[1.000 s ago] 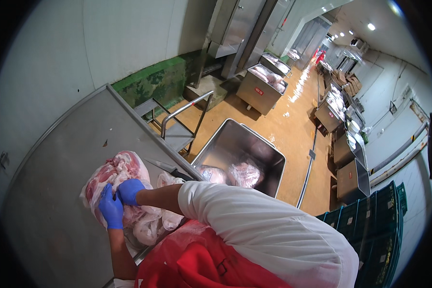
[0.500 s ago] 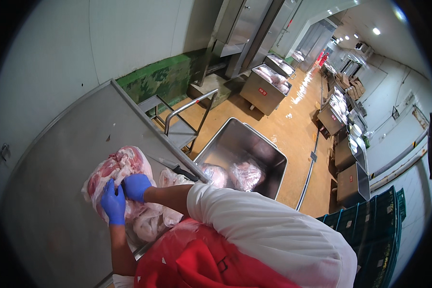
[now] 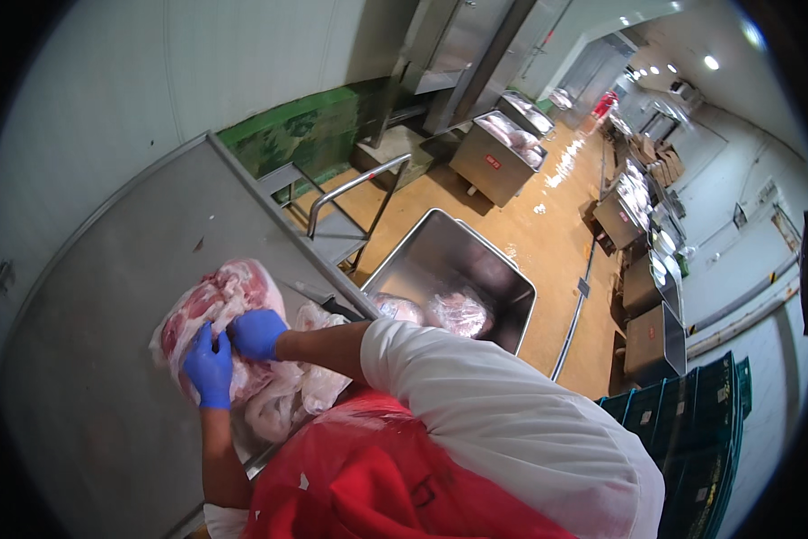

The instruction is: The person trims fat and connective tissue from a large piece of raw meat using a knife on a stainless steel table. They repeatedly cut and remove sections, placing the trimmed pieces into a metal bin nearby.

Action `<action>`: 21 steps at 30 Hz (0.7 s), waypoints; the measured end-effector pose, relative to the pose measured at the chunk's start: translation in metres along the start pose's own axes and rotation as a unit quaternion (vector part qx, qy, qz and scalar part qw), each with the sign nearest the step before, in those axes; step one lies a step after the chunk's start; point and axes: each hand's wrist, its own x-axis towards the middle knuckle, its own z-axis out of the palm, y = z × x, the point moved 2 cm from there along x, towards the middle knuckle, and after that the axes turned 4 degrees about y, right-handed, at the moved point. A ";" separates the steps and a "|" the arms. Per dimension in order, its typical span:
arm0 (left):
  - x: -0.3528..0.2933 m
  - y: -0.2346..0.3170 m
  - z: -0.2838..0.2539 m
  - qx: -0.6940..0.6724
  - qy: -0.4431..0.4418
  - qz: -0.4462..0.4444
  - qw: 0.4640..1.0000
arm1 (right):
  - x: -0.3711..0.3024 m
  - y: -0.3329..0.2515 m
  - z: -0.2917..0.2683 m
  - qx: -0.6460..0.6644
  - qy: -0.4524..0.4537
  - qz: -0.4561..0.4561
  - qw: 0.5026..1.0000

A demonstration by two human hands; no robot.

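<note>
A large cut of raw meat (image 3: 231, 284), pink-red with white fat, lies on the steel table (image 3: 107, 269) in front of me. My left hand (image 3: 209, 368), blue-gloved, pinches its near left side with fingers drawn together. Close beside it my right hand (image 3: 258, 335), also in a blue glove, is curled in a fist against the upper middle of the meat; its fingertips are hidden. Crumpled clear plastic bags (image 3: 278, 406) lie between the meat and my red apron. Past my right forearm rests a knife (image 3: 334, 305), its black handle near the table's edge.
Right of the table stands a deep steel bin (image 3: 503, 269) with bagged meat (image 3: 458, 312) inside. A steel cart (image 3: 354, 193) stands beyond the table edge. Meat-filled bins (image 3: 494, 160) line the passage. Green crates (image 3: 682, 431) are stacked at lower right. A distant person in red (image 3: 606, 103) stands far back.
Both hands stay on the meat, close together, with only slight movement. My right sleeve now covers more of the bin's near side. The view has shifted a little.
</note>
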 end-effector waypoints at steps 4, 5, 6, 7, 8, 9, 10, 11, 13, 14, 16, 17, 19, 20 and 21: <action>0.005 0.013 0.028 -0.116 0.039 0.070 0.990 | 0.027 0.109 0.075 -0.030 0.028 -0.159 0.986; -0.004 -0.003 0.009 -0.078 0.013 0.001 0.997 | 0.017 0.032 0.025 0.042 -0.083 -0.038 0.995; -0.003 0.000 0.013 -0.081 0.089 0.065 0.991 | 0.013 0.033 0.017 0.023 -0.080 -0.027 0.996; -0.001 -0.002 0.014 0.001 -0.010 -0.001 1.000 | 0.007 0.028 0.010 -0.063 -0.039 -0.080 0.994; -0.006 -0.006 0.018 -0.027 0.058 0.031 0.998 | 0.003 0.029 0.009 -0.003 0.004 0.002 1.000; -0.005 0.002 0.016 -0.013 0.051 0.019 0.998 | 0.001 0.036 0.011 -0.020 0.020 0.010 1.000; -0.004 0.005 0.013 -0.022 0.036 0.000 0.999 | 0.000 0.040 0.011 -0.040 0.037 0.020 0.998; 0.000 0.010 0.011 -0.012 0.032 -0.008 0.999 | -0.001 0.040 0.008 -0.031 0.035 0.020 0.999; -0.003 0.009 0.007 -0.005 0.033 -0.012 0.999 | -0.004 0.038 0.005 -0.014 0.031 0.025 0.999; -0.002 0.010 0.008 -0.012 0.041 -0.007 0.999 | -0.005 0.042 0.005 -0.009 0.030 0.026 0.999; -0.001 0.009 0.009 -0.020 0.039 -0.007 0.999 | -0.007 0.047 0.006 0.001 0.030 0.029 0.999; 0.000 0.008 0.010 -0.021 0.031 -0.016 0.999 | -0.009 0.045 0.003 0.010 0.029 0.035 0.999; 0.000 0.006 0.010 -0.022 0.021 -0.029 0.999 | -0.015 0.041 -0.003 0.028 0.027 0.048 0.998; 0.001 0.006 0.011 -0.023 0.018 -0.031 0.999 | -0.016 0.042 -0.003 0.031 0.024 0.051 0.998; 0.002 0.005 0.012 -0.023 0.017 -0.033 0.999 | -0.016 0.045 -0.002 0.033 0.020 0.053 0.998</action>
